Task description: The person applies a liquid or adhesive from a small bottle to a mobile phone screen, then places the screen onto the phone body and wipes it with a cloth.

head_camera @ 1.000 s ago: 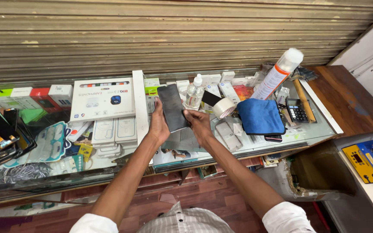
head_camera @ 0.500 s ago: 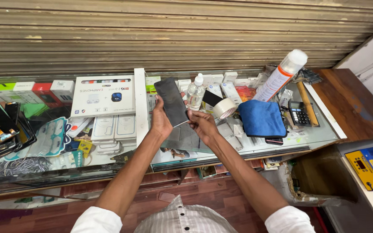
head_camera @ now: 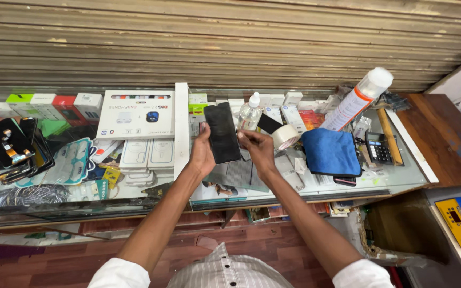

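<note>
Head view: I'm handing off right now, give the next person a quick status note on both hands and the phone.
Left hand: grips the dark phone by its left edge, holding it upright above the glass counter.
Right hand: fingers at the phone's right edge.
Nearby: tape roll, clear bottle, blue cloth, calculator.
Done: phone lifted off the counter.
Left: phone not set down; tape, cloth and bottle untouched.

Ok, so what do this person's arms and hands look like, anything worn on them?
Both forearms are bare from the elbow down. The left hand and right hand show no gloves, and no rings or watch that I can make out. White sleeves, rolled or short, end near the elbows: left sleeve, right sleeve. They belong to a pale striped button shirt.
</note>
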